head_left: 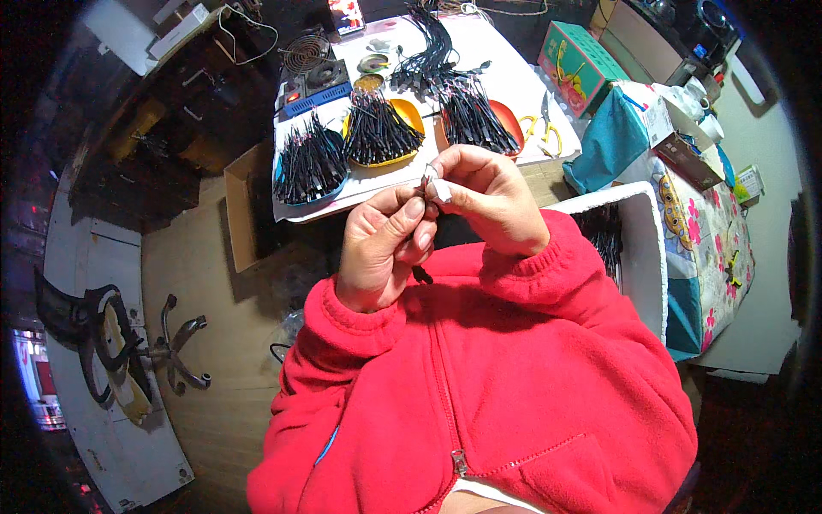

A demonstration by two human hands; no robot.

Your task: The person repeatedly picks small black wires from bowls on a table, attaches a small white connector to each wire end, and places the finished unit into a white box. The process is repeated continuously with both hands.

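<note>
My left hand [381, 244] and my right hand [488, 197] meet in front of my chest, both closed in a pinch. Between their fingertips is the end of a thin black cable [422, 275], whose dark tip hangs below my left fingers. White wrapping covers the tips of my right thumb and index finger. Just beyond my hands, on the white table [291, 210], short black cables with pale ends lie heaped on a blue tray [339, 190], a yellow tray [412, 113] and a red tray [511, 125]. The exact spot being gripped is mostly hidden.
Longer black cables [428, 43] lie at the back, near a small blue device [318, 98] and a round tin [373, 62]. Yellow-handled scissors [550, 135] lie right. A white foam box [652, 257] holds cables beside me. A cardboard box [244, 214] and chair base [182, 351] are left.
</note>
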